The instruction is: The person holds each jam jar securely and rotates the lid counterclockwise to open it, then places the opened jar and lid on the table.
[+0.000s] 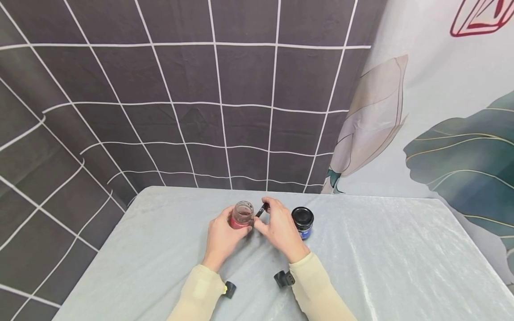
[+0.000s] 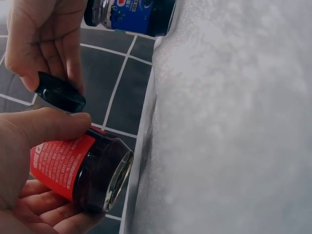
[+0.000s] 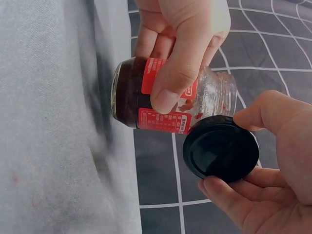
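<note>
In the head view the left hand (image 1: 224, 235) grips a glass jar (image 1: 242, 214) with a red label, its mouth uncovered. The right hand (image 1: 281, 228) pinches a black lid (image 1: 261, 210) by its edge, tilted on its side just right of the jar. Dark contents fill the bottom part of the jar (image 3: 127, 92) in the right wrist view, with residue on the glass above. There the lid (image 3: 222, 149) overlaps the jar's side near its mouth. The left wrist view shows fingers of the right hand (image 2: 51, 48) on the lid (image 2: 60, 92).
A second jar (image 1: 303, 222) with a black lid and blue label stands right of the right hand. The table (image 1: 381, 258) has a pale, wrinkled cloth. Behind it hangs a dark curtain (image 1: 245, 76) with white grid lines, and a leaf-patterned cloth (image 1: 373, 120) hangs at the right.
</note>
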Motion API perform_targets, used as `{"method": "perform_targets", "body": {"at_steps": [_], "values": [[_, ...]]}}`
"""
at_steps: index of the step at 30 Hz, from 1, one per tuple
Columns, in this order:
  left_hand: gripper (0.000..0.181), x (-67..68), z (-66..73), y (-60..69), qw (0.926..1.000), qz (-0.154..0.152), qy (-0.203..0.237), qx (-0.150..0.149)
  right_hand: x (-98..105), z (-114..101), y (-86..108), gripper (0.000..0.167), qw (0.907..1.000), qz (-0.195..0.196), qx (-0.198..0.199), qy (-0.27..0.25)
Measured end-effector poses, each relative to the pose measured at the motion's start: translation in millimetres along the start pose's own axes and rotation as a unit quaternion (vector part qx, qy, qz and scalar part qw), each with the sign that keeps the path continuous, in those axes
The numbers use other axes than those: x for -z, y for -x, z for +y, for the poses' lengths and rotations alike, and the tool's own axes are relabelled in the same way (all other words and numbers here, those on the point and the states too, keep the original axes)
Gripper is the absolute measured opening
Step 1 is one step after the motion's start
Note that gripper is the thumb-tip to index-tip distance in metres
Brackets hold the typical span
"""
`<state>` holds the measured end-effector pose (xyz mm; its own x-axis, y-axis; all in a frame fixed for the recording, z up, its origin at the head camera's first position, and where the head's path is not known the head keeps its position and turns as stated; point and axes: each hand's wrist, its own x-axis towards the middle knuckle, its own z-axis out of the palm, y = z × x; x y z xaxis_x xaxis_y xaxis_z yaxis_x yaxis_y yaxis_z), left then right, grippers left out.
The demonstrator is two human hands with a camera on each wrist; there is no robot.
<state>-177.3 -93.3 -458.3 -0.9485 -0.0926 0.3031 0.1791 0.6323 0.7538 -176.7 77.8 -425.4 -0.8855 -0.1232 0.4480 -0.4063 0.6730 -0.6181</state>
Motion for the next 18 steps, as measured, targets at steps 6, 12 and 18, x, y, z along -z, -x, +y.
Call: {"method": "perform_targets", "body": {"at_steps": [6, 12, 18], "values": [[0.058, 0.1, -1.3, -0.2, 0.9999, -0.002, 0.005, 0.008, -1.0, 1.3, -0.4, 0.051, 0.9999, 0.004, 0.008, 0.007], [0.058, 0.1, -1.2, -0.5, 0.9998, -0.002, 0.01, 0.014, -1.5, 1.2, -0.5, 0.051, 0.9999, 0.005, 0.009, 0.007], [0.06, 0.3, -1.2, -0.3, 0.9998, -0.003, 0.008, 0.016, -2.6, 2.9, 0.0, 0.051, 0.9999, 0.01, 0.013, 0.004]]}}
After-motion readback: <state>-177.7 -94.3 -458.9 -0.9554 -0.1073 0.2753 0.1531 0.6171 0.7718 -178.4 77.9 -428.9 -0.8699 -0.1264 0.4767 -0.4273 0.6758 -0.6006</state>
